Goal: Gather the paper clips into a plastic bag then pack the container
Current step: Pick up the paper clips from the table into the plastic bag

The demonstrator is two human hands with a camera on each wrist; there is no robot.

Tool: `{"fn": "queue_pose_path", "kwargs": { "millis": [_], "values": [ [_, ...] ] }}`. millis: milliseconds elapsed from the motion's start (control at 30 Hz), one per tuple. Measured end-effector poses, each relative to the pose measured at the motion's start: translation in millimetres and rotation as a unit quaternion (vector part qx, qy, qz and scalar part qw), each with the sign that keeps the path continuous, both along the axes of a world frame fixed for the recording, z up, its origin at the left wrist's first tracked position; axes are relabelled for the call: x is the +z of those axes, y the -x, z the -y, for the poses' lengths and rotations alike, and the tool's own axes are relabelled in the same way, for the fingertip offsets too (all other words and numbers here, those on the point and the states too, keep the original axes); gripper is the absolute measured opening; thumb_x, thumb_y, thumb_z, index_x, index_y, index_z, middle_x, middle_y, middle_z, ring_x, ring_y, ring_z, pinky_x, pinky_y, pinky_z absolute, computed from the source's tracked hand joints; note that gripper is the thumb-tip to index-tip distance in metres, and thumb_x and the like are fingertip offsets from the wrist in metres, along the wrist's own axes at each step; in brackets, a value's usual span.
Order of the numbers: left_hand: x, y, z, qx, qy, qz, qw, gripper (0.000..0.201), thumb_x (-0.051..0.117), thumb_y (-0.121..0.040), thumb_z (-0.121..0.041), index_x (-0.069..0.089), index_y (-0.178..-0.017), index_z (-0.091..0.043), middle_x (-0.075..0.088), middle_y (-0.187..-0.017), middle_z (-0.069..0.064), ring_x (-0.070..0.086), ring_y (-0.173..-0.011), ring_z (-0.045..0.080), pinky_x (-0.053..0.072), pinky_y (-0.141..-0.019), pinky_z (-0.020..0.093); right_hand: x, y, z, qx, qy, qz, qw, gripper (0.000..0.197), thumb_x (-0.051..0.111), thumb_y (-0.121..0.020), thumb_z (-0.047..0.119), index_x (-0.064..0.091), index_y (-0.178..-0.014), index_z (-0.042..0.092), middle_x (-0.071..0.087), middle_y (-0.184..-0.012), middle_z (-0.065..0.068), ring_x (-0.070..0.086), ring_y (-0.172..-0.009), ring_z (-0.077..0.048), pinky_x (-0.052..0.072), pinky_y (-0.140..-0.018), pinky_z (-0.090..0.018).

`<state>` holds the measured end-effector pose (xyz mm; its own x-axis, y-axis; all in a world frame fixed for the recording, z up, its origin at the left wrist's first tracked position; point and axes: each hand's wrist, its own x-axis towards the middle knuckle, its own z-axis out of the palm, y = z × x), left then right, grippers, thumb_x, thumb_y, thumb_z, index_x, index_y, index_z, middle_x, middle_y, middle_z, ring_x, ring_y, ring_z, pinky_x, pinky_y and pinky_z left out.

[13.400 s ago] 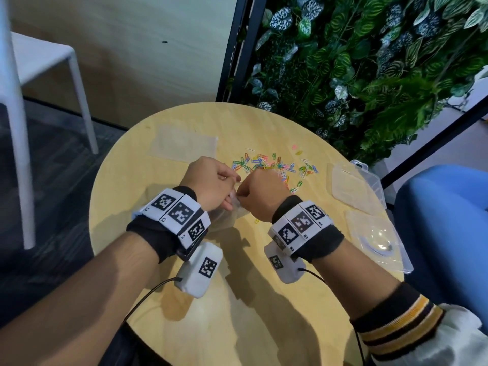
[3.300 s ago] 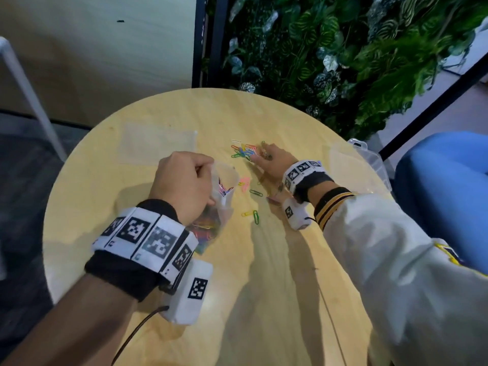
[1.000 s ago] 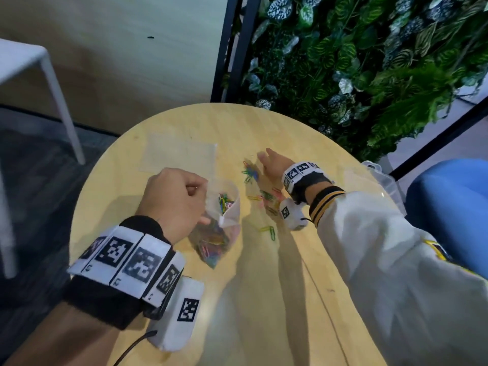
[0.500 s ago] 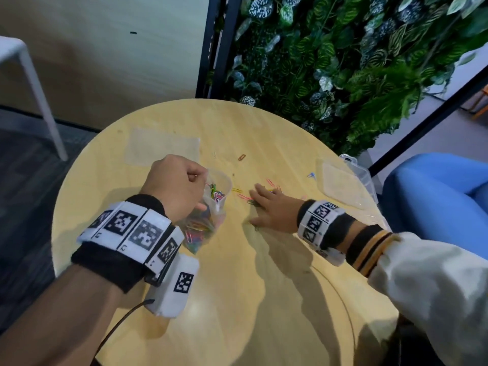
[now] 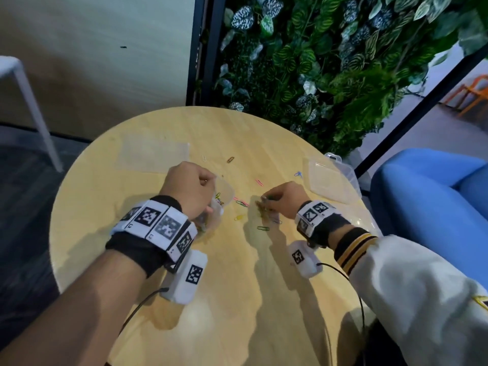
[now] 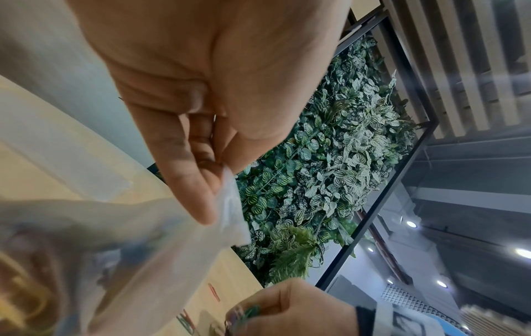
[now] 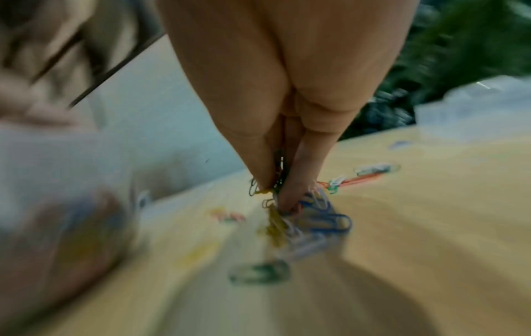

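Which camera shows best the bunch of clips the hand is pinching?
The right wrist view: the right hand pinches the bunch of clips close up, though blurred. The head view shows only a small smear at the fingertips. The left wrist view catches a glimpse at its bottom edge.

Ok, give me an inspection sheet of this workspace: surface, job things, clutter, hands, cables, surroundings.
Surface: round wooden table.
Job's things: plastic bag partly filled with clips, mouth open; loose paper clips scattered mid-table; clear container at the right edge, nothing seen inside.
Clutter: flat clear sheet at the far left.
Hands: left hand pinches the bag's rim; right hand pinches a bunch of clips just above the table.
Cables: black wrist-camera cable runs from the left wrist unit, another from the right.
Surroundings: plant wall, blue seat, white chair leg.
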<state>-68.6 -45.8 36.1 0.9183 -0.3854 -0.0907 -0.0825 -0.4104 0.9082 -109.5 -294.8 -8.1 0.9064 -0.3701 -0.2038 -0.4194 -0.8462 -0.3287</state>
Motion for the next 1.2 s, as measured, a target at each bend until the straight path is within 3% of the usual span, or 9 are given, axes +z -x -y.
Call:
{"fn": "queue_pose_path", "kwargs": {
  "millis": [67,167,333,600,733,800,867,967,1200],
  "values": [
    [-1,-3,0,0.002,0.000,-0.002,1.000,0.020,0.056,-0.096,-0.011,0.072,-0.087,-0.019,0.072,-0.081,-0.002,0.073,-0.057,0.022,0.061,-0.059,0.034,11,-4,4,-0.104,-0.196,0.033,0.975,0.015,0.074,-0.084,0.023,0.078,-0.092,0.011,0.076,-0.088,-0.007,0.070,-0.079,-0.017,0.059,-0.076,-0.027],
    [-2,-6,1,0.005,-0.007,0.010,1.000,0.022,0.055,-0.095,-0.010,0.074,-0.087,-0.018,0.073,-0.083,-0.003,0.073,-0.058,0.022,0.061,-0.061,0.031,32,-7,-11,-0.174,-0.500,0.092,0.843,0.022,0.067,-0.087,0.001,0.069,-0.108,-0.007,0.069,-0.106,-0.024,0.069,-0.088,-0.025,0.060,-0.079,-0.028],
    [-6,-7,7,0.011,-0.004,0.005,1.000,0.025,0.055,-0.096,-0.010,0.075,-0.081,-0.013,0.068,-0.070,-0.008,0.072,-0.052,0.018,0.062,-0.062,0.037,56,-16,-61,-0.138,-0.643,0.072,0.750,0.029,0.058,-0.092,-0.003,0.059,-0.120,-0.009,0.067,-0.101,-0.016,0.067,-0.094,-0.022,0.057,-0.085,-0.026],
    [-12,-12,5,0.046,0.009,-0.007,0.999,0.019,0.054,-0.098,-0.013,0.073,-0.097,-0.016,0.073,-0.087,0.006,0.070,-0.050,0.014,0.053,-0.045,0.017,48,-25,-93,-0.082,-0.524,-0.010,0.848,0.010,0.059,-0.091,-0.003,0.067,-0.095,-0.007,0.069,-0.084,-0.015,0.069,-0.065,-0.012,0.058,-0.065,-0.016],
    [-13,-12,5,0.043,0.013,0.001,0.999,0.019,0.055,-0.098,-0.013,0.073,-0.096,-0.018,0.073,-0.094,0.004,0.070,-0.050,0.013,0.052,-0.045,0.016,53,-34,-96,-0.029,-0.407,-0.020,0.913,0.021,0.055,-0.088,-0.007,0.066,-0.105,-0.014,0.064,-0.100,-0.033,0.064,-0.081,-0.019,0.057,-0.090,-0.037],
    [-12,-12,6,0.046,0.014,0.002,0.999,0.019,0.055,-0.099,-0.014,0.074,-0.101,-0.016,0.073,-0.092,0.004,0.071,-0.052,0.015,0.053,-0.047,0.014,57,-37,-98,0.030,-0.318,-0.029,0.947,0.025,0.057,-0.084,-0.005,0.071,-0.105,-0.004,0.069,-0.099,-0.024,0.065,-0.084,-0.019,0.057,-0.091,-0.040],
    [-11,-12,7,0.046,0.012,0.003,0.999,0.020,0.054,-0.099,-0.014,0.073,-0.106,-0.015,0.072,-0.092,0.003,0.072,-0.055,0.016,0.053,-0.048,0.013,64,-39,-100,0.129,-0.148,-0.046,0.979,0.021,0.067,-0.081,0.006,0.077,-0.099,0.010,0.075,-0.088,-0.007,0.067,-0.072,-0.009,0.058,-0.074,-0.022],
    [-9,-11,8,0.038,0.006,0.012,0.999,0.022,0.052,-0.099,-0.013,0.073,-0.107,-0.015,0.071,-0.089,0.002,0.073,-0.059,0.018,0.056,-0.053,0.016,71,-42,-102,0.228,0.041,-0.043,0.972,0.011,0.075,-0.079,0.023,0.080,-0.088,0.018,0.074,-0.074,0.005,0.059,-0.058,-0.001,0.042,-0.056,-0.013],
    [-19,-18,-6,0.044,0.005,0.009,0.999,0.022,0.053,-0.099,-0.014,0.073,-0.105,-0.017,0.071,-0.079,-0.001,0.070,-0.050,0.010,0.054,-0.052,0.016,91,-77,-74,0.215,-0.139,-0.015,0.967,0.013,0.067,-0.090,0.019,0.078,-0.093,0.014,0.075,-0.079,0.001,0.069,-0.063,-0.004,0.055,-0.058,-0.018]
  ]
}}
